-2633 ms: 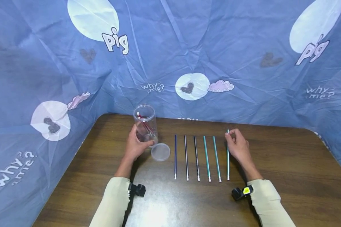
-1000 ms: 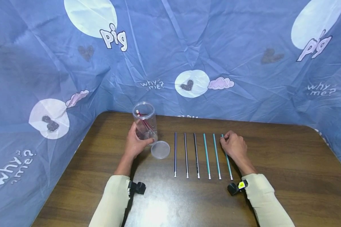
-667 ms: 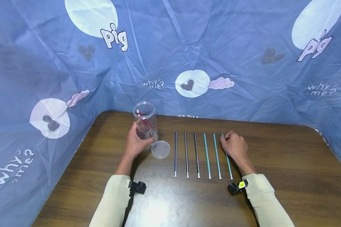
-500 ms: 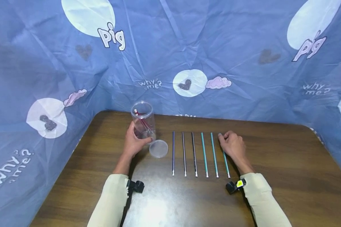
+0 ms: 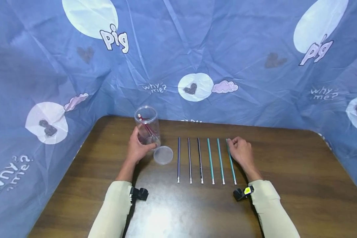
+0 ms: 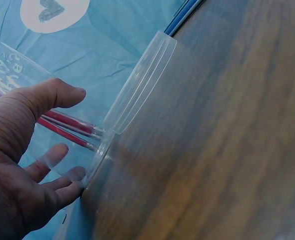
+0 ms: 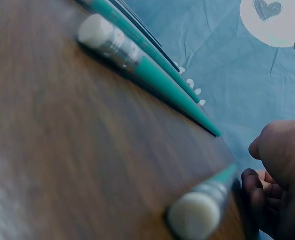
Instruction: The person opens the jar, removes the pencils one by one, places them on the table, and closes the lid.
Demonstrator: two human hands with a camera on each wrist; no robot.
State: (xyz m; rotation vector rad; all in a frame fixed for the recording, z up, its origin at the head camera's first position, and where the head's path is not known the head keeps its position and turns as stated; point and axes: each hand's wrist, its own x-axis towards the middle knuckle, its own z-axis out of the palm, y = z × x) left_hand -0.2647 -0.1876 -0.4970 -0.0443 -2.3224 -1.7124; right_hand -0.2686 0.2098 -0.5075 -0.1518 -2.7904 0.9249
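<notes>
My left hand [image 5: 138, 147] holds a clear plastic jar [image 5: 152, 127], thumb on its near side; the left wrist view shows the fingers spread around the wall. Inside lean red pencils [image 6: 70, 127] with white erasers up at the jar's mouth. Beside its base lies a round clear lid [image 5: 163, 155]. At the right end of a row of pencils, my right hand [image 5: 242, 152] rests by the far end of a green pencil [image 5: 231, 162]. Its fingers are loosely curled beside that pencil, whose whole length shows. In the right wrist view, the eraser of this pencil [image 7: 195, 215] faces the camera.
Left of that pencil, two more green pencils [image 5: 210, 161] [image 5: 220, 161], two dark pencils [image 5: 190, 161] [image 5: 200, 161] and a blue pencil [image 5: 178, 160] lie roughly parallel, erasers toward me. A blue printed cloth [image 5: 172, 59] hangs behind the wooden table [image 5: 273, 165].
The right-hand pencil's far end has swung left, toward its neighbour, and my right hand has moved left with it, then slightly off it. The left hand keeps hold of the jar.
</notes>
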